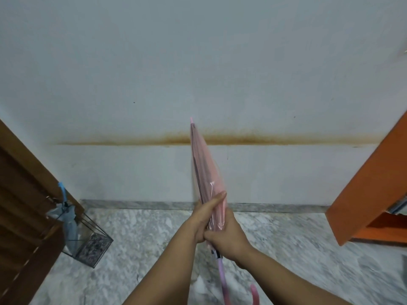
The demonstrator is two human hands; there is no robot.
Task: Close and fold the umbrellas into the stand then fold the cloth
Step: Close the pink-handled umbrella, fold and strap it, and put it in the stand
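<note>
My hands hide the pink umbrella's lower canopy; its hooked handle runs off the bottom edge. The stand's contents look blurred.

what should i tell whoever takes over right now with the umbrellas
Left hand and right hand both grip the closed pink umbrella, tip pointing up toward the wall.
Blue umbrella already stands closed in the wire stand at the left, by the wooden door.
Done: blue one stowed, pink one closed.
Left: wrap the pink canopy, put it in the stand, then fold the cloth, which is not in view.
</note>
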